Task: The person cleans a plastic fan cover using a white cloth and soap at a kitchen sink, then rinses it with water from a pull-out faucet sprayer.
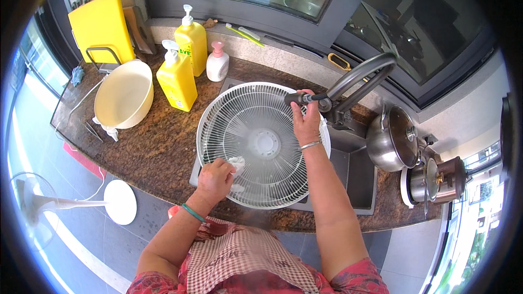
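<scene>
A round white fan grille point(264, 143) with thin radial ribs and a pale hub rests over the dark sink point(359, 179). My left hand point(216, 177), with a green bangle at the wrist, is closed on a crumpled white cloth or tissue point(237, 165) at the grille's lower left. My right hand point(306, 120), with a silver bangle, grips the dark spray head point(297, 98) of the kitchen faucet point(361, 75) over the grille's upper right. Whether water is flowing cannot be told.
Yellow pump bottles point(177, 81) and a small white pump bottle with a pink top point(217, 62) stand behind left. A cream basin point(122, 96) is farther left, near a yellow cutting board point(100, 28). Steel pots point(388, 143) stand right. A fan stand point(120, 202) is on the floor.
</scene>
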Motion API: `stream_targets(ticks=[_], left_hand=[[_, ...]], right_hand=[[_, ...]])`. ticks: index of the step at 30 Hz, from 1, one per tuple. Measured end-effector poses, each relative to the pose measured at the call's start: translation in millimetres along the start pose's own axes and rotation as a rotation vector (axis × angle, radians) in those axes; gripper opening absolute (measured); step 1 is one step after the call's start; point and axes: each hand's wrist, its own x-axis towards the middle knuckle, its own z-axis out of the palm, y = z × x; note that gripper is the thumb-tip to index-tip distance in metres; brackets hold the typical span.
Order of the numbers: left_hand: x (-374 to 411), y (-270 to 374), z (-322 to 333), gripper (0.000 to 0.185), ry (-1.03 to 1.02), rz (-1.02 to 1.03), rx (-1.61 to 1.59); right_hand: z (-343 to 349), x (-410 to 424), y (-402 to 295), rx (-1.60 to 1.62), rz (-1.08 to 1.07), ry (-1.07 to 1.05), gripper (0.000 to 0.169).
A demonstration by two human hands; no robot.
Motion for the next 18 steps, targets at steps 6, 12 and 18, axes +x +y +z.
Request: stream_targets(ticks=[6, 12, 18], left_hand=[[19.0, 2.2, 8.0, 0.022, 0.000, -0.184, -0.090], [88.8, -31.7, 70.2, 0.036, -0.111, -0.774, -1.055], [112.8, -16.5, 109.6, 0.036, 0.007, -0.951, -1.641]], right_hand=[[11.0, -18.7, -16.6, 0.263, 0.106, -0.060, 0.040], [-5.0, -32.0, -25.0, 0.405, 0.223, -0.197, 0.041], [-17.2, -38.3, -23.5, 0.347, 0.188, -0.226, 0.044]])
